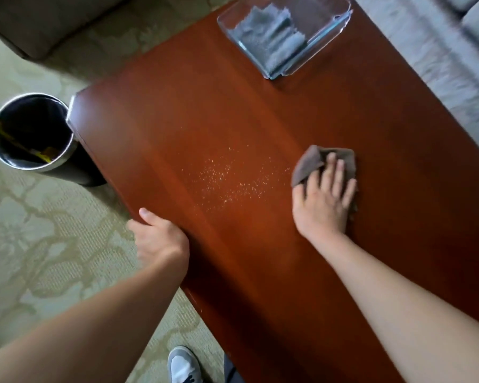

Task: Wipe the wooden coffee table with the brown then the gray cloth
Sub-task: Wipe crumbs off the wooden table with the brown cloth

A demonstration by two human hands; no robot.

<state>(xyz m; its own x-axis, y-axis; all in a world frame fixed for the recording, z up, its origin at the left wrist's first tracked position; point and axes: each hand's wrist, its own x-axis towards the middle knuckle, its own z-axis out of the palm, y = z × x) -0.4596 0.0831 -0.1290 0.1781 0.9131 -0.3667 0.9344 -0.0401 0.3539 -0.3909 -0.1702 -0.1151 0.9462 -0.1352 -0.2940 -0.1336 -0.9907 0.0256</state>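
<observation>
The right hand lies flat on the brown cloth, fingers straight and slightly spread, palm pressing it down on the wooden coffee table. It grips nothing. A flat palm suits wiping, since it keeps a broad patch of cloth against the wood and lets the arm push it along. The cloth is bunched, with a loose fold sticking out to the far left of the fingers, toward the mess.

That mess is a scatter of pale crumbs in the middle of the table, just left of the cloth and not yet touched by it. The first wipe looks barely begun; the likely next stroke is a sweep leftward through the crumbs.

The left hand waits at the near left edge of the table, thumb up beside the wood. Its fingers are hidden below the edge, so I cannot tell whether they grip the edge or are cupped open. Either would make sense: steadying the body while leaning over, or waiting to catch crumbs pushed off the side.

A round bin stands on the carpet against the table's far left corner, handy for whatever is swept off.

The gray cloth lies folded in a clear glass dish at the far right of the table, well apart from both hands, kept clean for the second pass.
</observation>
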